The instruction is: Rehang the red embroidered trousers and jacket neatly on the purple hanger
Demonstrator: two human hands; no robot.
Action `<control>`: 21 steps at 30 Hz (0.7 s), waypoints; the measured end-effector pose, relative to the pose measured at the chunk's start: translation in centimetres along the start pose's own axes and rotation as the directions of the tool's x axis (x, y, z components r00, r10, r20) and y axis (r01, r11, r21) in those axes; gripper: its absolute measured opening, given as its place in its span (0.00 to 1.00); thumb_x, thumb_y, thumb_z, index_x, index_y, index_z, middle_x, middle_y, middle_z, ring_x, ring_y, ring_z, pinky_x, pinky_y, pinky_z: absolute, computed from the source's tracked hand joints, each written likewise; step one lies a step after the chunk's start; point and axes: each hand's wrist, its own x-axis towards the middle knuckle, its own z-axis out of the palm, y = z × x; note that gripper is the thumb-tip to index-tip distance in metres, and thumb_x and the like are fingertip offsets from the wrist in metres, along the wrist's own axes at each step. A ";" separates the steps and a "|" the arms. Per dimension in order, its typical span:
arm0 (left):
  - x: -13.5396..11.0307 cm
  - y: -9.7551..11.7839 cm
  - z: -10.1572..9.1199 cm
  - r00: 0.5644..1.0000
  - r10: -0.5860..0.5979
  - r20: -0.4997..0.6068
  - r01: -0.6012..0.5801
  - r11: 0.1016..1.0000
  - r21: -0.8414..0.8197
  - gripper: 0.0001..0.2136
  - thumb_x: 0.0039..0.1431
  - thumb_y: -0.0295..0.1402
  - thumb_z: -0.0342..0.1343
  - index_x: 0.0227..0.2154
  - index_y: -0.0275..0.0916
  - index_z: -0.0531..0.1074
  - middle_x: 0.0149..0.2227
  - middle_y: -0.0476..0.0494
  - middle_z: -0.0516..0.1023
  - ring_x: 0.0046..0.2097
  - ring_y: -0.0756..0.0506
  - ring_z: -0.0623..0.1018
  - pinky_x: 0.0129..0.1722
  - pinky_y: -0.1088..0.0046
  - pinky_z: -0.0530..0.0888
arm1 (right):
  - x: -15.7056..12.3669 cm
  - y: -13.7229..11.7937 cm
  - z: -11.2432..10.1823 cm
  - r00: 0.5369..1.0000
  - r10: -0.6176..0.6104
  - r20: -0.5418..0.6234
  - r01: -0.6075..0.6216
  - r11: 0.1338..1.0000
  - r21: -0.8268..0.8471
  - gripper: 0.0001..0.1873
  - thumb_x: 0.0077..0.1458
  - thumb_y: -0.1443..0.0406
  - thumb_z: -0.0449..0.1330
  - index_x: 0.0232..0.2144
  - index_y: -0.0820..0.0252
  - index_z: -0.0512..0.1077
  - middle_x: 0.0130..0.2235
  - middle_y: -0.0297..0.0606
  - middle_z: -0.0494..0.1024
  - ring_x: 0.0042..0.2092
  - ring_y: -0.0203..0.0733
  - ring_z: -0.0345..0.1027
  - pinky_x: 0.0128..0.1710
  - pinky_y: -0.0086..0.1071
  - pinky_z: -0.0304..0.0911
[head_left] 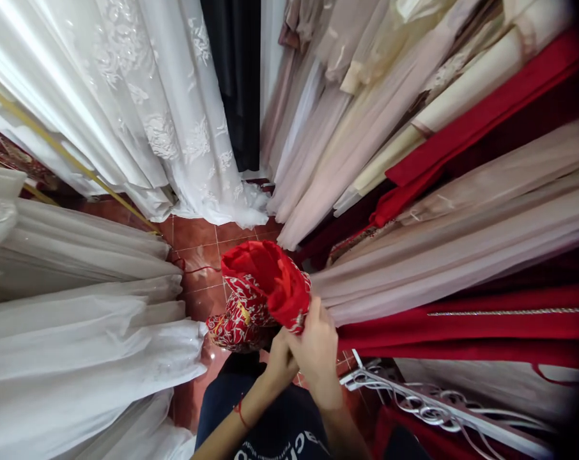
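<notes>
A bunched red garment (261, 291) with gold and silver embroidery is held up in front of me, its plain red lining turned outward at the top. My right hand (316, 351) grips its lower right edge. My left hand (278, 361) is tucked just behind the right one, closed on the same fabric from below, and is partly hidden. A thin red thread circles my left wrist.
White lace and tulle dresses (140, 108) hang at left and lie at lower left. Beige, cream and red gowns (438, 160) hang along the right. A black garment (234, 76) hangs at the back. Red floor tiles (198, 243) show between them. A white ornate metal rack (428, 406) stands at lower right.
</notes>
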 end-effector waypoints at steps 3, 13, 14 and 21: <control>0.1 2.8 -0.7 0.999 0.039 0.020 -0.039 0.999 -0.001 0.14 0.62 0.46 0.53 0.43 0.44 0.74 0.44 0.34 0.79 0.47 0.37 0.78 0.49 0.57 0.76 | 1.0 2.6 -1.8 0.999 0.030 -0.044 -0.027 0.998 0.058 0.13 0.55 0.60 0.55 0.41 0.58 0.72 0.29 0.44 0.77 0.30 0.51 0.71 0.31 0.39 0.63; -2.3 10.6 -13.1 0.974 0.136 0.179 -0.198 0.898 0.392 0.18 0.63 0.41 0.56 0.56 0.53 0.71 0.45 0.44 0.82 0.46 0.42 0.81 0.47 0.66 0.77 | -1.0 6.9 -5.4 0.919 0.258 -0.299 -0.112 0.896 0.429 0.22 0.60 0.53 0.55 0.19 0.54 0.58 0.18 0.29 0.61 0.22 0.34 0.53 0.23 0.30 0.53; -1.6 10.3 -14.0 0.976 0.216 0.015 -0.199 0.869 0.454 0.23 0.60 0.42 0.59 0.58 0.51 0.69 0.50 0.42 0.80 0.51 0.40 0.80 0.51 0.62 0.76 | -1.0 6.9 -5.5 0.908 0.286 -0.307 -0.122 0.880 0.459 0.21 0.59 0.52 0.55 0.19 0.55 0.59 0.18 0.29 0.61 0.22 0.34 0.54 0.24 0.30 0.54; -0.7 6.7 -14.1 0.946 -0.316 -0.067 0.248 0.581 0.775 0.23 0.51 0.32 0.59 0.52 0.39 0.75 0.52 0.34 0.79 0.58 0.34 0.76 0.56 0.59 0.73 | -3.3 9.4 -6.7 0.787 0.510 -0.348 -0.134 0.690 0.711 0.21 0.49 0.48 0.61 0.20 0.56 0.63 0.20 0.31 0.67 0.25 0.36 0.59 0.27 0.31 0.59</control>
